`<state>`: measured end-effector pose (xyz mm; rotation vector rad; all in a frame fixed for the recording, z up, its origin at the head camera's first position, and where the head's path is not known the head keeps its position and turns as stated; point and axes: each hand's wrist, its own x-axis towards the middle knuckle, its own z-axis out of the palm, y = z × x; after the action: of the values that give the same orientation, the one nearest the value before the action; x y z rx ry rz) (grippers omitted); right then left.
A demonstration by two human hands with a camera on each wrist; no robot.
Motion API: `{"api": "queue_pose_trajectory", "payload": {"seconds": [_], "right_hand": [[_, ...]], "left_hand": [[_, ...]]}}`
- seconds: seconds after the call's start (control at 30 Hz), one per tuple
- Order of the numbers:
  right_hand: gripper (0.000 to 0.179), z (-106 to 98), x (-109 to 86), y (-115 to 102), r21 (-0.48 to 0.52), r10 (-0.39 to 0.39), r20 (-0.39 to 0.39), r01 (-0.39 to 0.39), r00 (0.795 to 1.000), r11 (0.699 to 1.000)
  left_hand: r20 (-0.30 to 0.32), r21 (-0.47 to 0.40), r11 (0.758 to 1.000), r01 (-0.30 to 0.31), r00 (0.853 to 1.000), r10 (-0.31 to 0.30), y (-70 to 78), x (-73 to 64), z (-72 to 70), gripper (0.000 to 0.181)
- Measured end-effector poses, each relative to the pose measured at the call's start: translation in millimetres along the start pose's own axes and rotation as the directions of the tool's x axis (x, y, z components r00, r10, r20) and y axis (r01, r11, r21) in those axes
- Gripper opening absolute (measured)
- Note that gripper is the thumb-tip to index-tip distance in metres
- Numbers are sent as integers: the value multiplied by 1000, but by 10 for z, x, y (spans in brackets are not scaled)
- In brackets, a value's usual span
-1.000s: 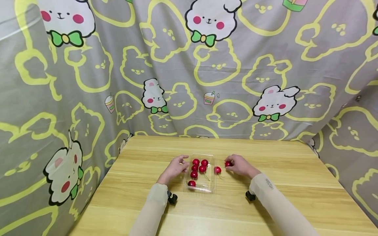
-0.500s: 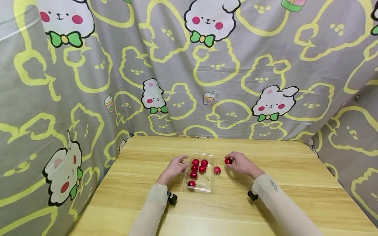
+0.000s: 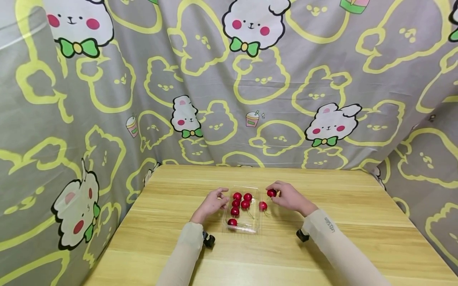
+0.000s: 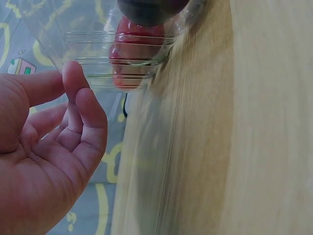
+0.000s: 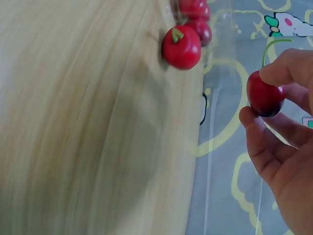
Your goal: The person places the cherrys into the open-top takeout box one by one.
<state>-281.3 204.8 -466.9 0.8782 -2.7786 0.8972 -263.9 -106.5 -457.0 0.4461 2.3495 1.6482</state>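
My right hand (image 3: 289,197) pinches a dark red cherry (image 5: 264,94) between thumb and fingers. Its green stem points up beside the thumb in the right wrist view. My left hand (image 3: 213,203) stays at the left edge of a clear plastic box (image 3: 253,229), fingers loosely bent; whether its fingertips touch the wall I cannot tell. Several red cherries (image 3: 235,211) lie inside the box, mostly toward its left and far side. Another cherry (image 3: 263,206) with a stem lies just outside the box's right side, below the held one.
The box stands on a wooden table (image 3: 343,222). A grey patterned curtain (image 3: 279,99) hangs behind the table and along its sides. A black wrist camera (image 3: 209,240) sits under the left wrist, another wrist camera (image 3: 302,235) under the right.
My right hand has lifted the cherry slightly and carried it left, toward the box's far right corner. The left hand, box and other cherries have stayed in place.
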Motion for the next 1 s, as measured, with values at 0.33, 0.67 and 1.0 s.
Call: {"api": "queue_pose_trajectory", "payload": {"seconds": [0.33,0.67,1.0], "right_hand": [[30,77,101,-220,40,-108,1,108,994,993],[27,219,188,-371,10,-137,22,137,990,991],[33,353,259,-504,44,-103,67,101,992,994]], "left_hand": [[2,5,1000,-5,1000,5,-1,7,-1,44],[5,5,1000,-5,1000,5,-24,21,3,44],[-32,15,1000,-5,999,6,-352,202,26,45]]}}
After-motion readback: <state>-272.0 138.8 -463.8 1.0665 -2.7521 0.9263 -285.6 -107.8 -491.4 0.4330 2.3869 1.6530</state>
